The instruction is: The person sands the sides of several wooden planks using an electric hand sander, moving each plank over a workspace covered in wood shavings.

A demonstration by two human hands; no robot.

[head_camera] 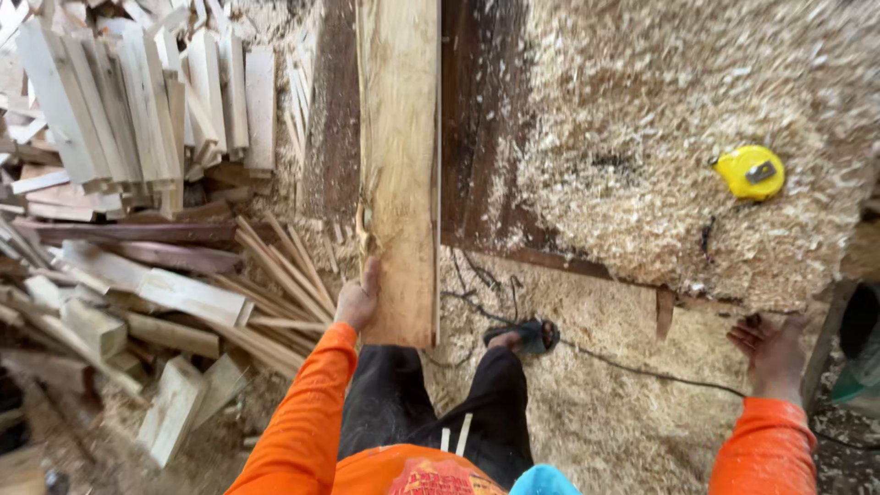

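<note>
A long pale wooden plank (400, 165) runs away from me along a dark workbench (477, 137). My left hand (359, 301) grips the plank's near left edge, thumb on top. My right hand (772, 353) hangs free at the right, fingers apart, holding nothing, near the bench's front corner. A yellow tape measure (751, 172) lies on the sawdust-covered bench top, far to the right of the plank. Both my sleeves are orange.
Stacks of cut pale wood pieces (137, 101) and loose offcuts (174, 312) lie at the left. Sawdust (660, 110) covers the bench and floor. A black cable (642, 367) runs across the floor by my sandalled foot (527, 335).
</note>
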